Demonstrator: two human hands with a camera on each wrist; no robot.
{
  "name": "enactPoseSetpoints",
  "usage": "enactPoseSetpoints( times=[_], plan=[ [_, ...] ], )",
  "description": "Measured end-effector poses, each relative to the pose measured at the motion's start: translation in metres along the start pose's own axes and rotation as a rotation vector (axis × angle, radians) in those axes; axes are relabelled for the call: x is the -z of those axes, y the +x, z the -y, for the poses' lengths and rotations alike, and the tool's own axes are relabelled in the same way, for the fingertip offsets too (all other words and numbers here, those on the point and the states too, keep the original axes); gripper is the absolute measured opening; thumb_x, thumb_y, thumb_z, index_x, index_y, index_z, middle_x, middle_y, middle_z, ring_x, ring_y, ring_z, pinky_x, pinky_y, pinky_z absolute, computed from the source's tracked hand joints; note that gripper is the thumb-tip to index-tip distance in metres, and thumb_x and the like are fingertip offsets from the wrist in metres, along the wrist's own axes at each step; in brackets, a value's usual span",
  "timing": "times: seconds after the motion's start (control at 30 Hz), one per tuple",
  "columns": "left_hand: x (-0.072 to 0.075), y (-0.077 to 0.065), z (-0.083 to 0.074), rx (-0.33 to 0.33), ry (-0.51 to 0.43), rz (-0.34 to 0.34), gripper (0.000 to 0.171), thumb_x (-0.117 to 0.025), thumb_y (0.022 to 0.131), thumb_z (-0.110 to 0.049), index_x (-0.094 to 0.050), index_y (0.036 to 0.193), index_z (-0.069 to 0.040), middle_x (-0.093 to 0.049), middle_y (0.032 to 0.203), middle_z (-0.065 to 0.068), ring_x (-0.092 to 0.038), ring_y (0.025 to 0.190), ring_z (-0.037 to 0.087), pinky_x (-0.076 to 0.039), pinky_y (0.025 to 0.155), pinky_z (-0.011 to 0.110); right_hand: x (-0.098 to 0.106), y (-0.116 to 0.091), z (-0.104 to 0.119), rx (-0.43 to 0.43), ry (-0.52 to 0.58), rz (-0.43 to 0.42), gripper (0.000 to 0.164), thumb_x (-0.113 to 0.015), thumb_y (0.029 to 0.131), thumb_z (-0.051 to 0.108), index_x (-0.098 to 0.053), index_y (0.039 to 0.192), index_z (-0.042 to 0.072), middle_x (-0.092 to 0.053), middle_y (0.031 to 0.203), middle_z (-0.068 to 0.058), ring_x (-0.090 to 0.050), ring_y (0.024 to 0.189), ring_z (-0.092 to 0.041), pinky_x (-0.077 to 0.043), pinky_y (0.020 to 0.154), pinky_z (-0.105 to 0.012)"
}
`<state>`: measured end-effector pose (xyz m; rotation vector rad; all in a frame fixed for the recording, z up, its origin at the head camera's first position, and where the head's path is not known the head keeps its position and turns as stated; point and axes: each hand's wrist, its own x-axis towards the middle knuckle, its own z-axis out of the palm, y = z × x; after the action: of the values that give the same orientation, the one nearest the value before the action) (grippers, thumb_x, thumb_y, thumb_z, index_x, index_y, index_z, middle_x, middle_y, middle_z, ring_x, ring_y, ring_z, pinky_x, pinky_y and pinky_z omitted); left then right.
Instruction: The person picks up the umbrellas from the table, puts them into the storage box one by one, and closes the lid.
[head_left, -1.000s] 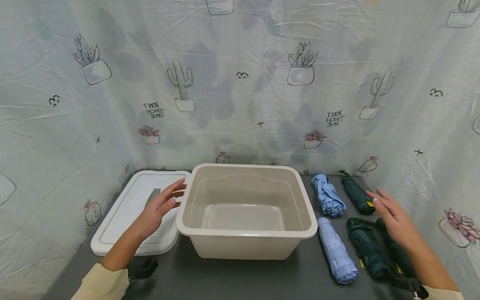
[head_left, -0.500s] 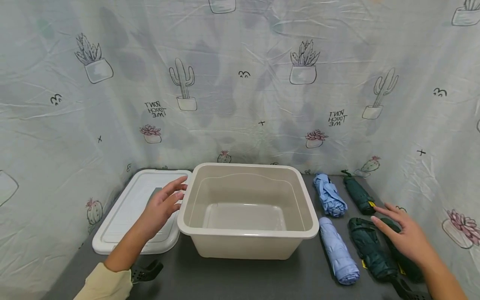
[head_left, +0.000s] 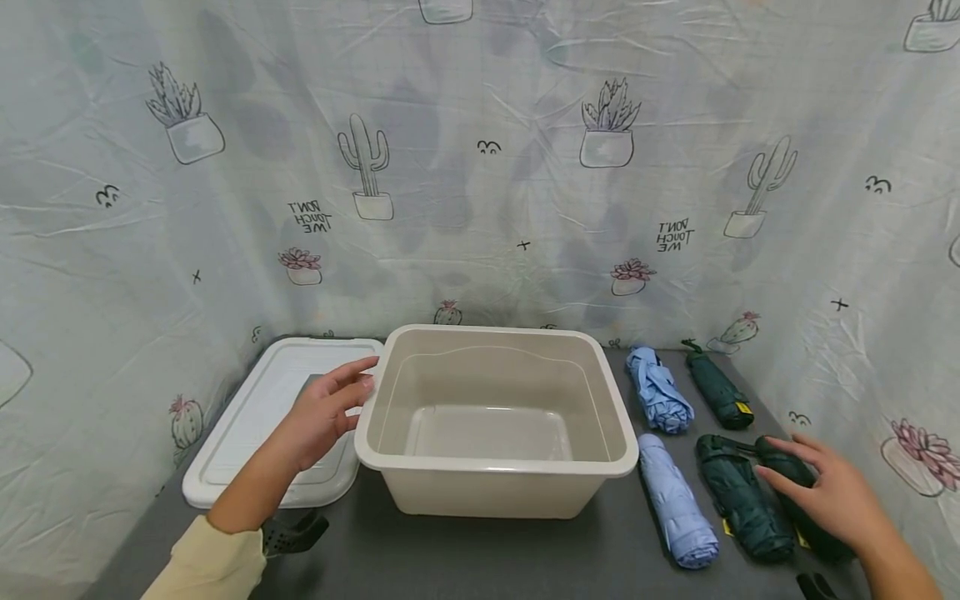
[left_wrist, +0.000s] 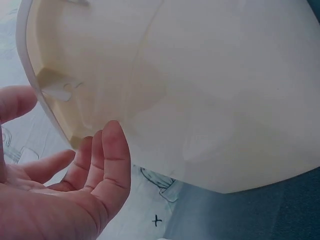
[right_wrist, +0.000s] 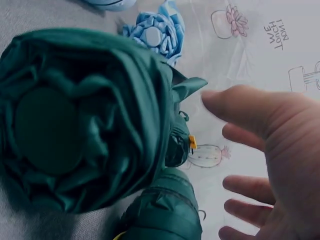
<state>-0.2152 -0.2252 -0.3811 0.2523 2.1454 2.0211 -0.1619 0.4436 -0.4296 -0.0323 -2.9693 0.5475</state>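
Dark-green umbrella (head_left: 750, 507) lies rolled, wrinkled, glossy.

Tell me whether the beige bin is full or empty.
Empty, as far as it shows: the head view looks into the beige bin onto bare floor and walls, and the white lid lies beside it.

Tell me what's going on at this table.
A person's left hand is at the left side of a beige plastic bin, fingers relaxed. The right hand is by the rightmost dark green folding umbrella, not gripping it. Two more dark green umbrellas and two blue umbrellas also lie right of the bin, all outside it. A white lid lies to its left.
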Motion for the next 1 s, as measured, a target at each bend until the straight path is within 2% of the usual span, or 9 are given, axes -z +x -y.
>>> enactPoseSetpoints(
  times=[0.17, 0.4, 0.63, 0.87, 1.0],
  plan=[
    [0.0, 0.001, -0.002, 0.002, 0.004, 0.011, 0.064, -0.056, 0.106, -0.024, -0.029, 0.161, -0.005, -0.056, 0.123, 0.002, -0.066, 0.106, 0.007, -0.061, 0.089, 0.028, 0.002, 0.002, -0.007, -0.028, -0.082, 0.056, 0.073, -0.073, 0.092, 0.048, -0.058, 0.134, -0.009, -0.036, 0.136, -0.055, -0.042, 0.117, -0.071, -0.038, 0.09, -0.08],
    [0.002, 0.001, -0.008, 0.018, 0.011, 0.043, 0.068, -0.061, 0.104, -0.019, -0.027, 0.162, -0.006, -0.053, 0.127, 0.011, -0.067, 0.104, 0.01, -0.062, 0.087, 0.03, 0.001, 0.003, -0.019, -0.037, -0.09, 0.138, 0.074, -0.075, 0.09, 0.047, -0.059, 0.131, -0.012, -0.051, 0.13, -0.049, -0.05, 0.114, -0.067, -0.048, 0.085, -0.071],
    [0.003, 0.002, -0.015, 0.056, 0.008, 0.055, 0.072, -0.064, 0.102, -0.017, -0.027, 0.162, -0.005, -0.054, 0.124, 0.009, -0.068, 0.101, 0.011, -0.063, 0.085, 0.031, -0.001, 0.004, -0.028, -0.075, -0.081, 0.254, 0.077, -0.073, 0.091, 0.05, -0.056, 0.136, -0.01, -0.051, 0.13, -0.049, -0.052, 0.113, -0.067, -0.05, 0.082, -0.069],
    [0.004, 0.002, -0.02, 0.058, 0.003, 0.061, 0.073, -0.066, 0.1, -0.014, -0.028, 0.161, -0.004, -0.054, 0.121, 0.008, -0.069, 0.098, 0.011, -0.063, 0.084, 0.031, 0.001, 0.006, -0.036, -0.036, -0.04, 0.279, 0.072, -0.072, 0.093, 0.044, -0.055, 0.14, -0.008, -0.051, 0.132, -0.048, -0.052, 0.113, -0.068, -0.05, 0.081, -0.069],
    [0.004, 0.002, -0.021, 0.063, -0.008, 0.065, 0.073, -0.066, 0.1, -0.012, -0.027, 0.161, -0.003, -0.055, 0.119, 0.006, -0.07, 0.096, 0.011, -0.063, 0.084, 0.032, 0.002, 0.007, -0.039, -0.024, -0.016, 0.321, 0.068, -0.073, 0.093, 0.04, -0.056, 0.139, -0.007, -0.05, 0.134, -0.048, -0.05, 0.116, -0.069, -0.049, 0.083, -0.071]
  ],
)
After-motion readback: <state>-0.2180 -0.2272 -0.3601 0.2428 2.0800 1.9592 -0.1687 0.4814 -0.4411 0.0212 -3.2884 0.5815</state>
